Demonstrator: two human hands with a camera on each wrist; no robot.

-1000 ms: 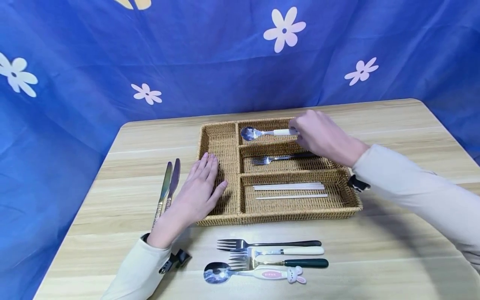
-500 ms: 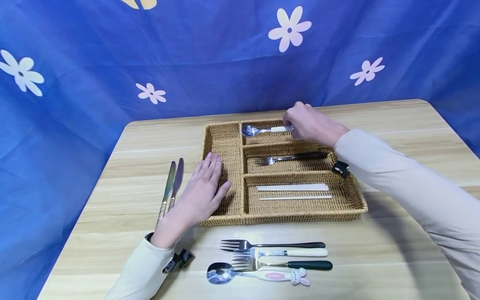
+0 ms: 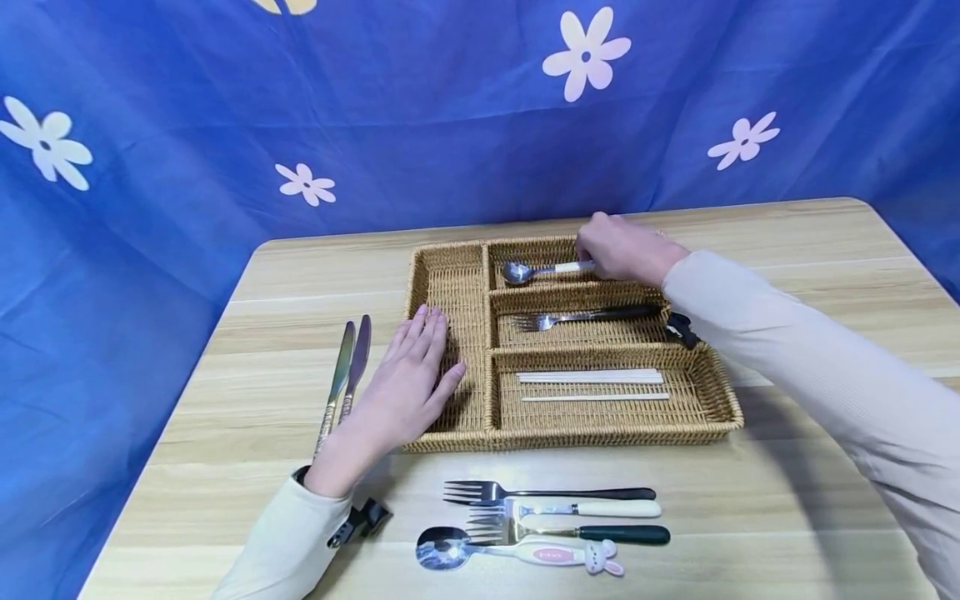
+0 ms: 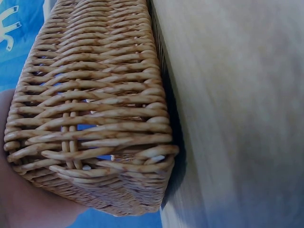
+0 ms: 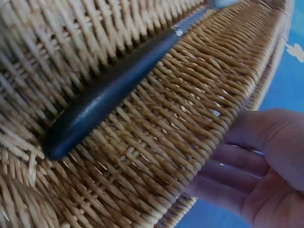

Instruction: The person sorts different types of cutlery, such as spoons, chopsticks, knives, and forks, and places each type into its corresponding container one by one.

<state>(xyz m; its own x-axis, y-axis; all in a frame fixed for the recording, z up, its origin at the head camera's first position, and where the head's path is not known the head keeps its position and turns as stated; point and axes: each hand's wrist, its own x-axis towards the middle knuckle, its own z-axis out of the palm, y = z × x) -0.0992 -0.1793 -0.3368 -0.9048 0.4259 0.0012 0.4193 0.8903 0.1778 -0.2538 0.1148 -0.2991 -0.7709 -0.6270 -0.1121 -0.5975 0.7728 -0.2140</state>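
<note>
My right hand [image 3: 626, 247] is at the back compartment of the wicker cutlery tray [image 3: 585, 435]. It holds the end of a spoon's white handle [image 3: 573, 267], the steel bowl pointing left. In the right wrist view, its fingers [image 5: 232, 173] dip behind a woven divider, so the grip itself is hidden. My left hand [image 3: 405, 379] lies over the tray's left rim with fingers straight, touching the long left compartment. A dark-handled fork [image 3: 592, 315] lies in the middle compartment. Several white chopsticks [image 3: 592, 377] lie in the front one.
Two table knives [image 3: 348, 367] lie left of the tray, partly behind my left wrist. In front lie a black fork [image 3: 555, 492], a white-handled fork [image 3: 615, 509], a green-handled fork [image 3: 622, 534] and a rabbit-handled spoon [image 3: 442, 548]. A blue flowered cloth [image 3: 450, 125] hangs behind the table.
My right hand has lowered the white-handled spoon deeper into the back compartment, and the spoon has shifted slightly right. My left hand stays on the tray rim. The head view has shifted slightly.
</note>
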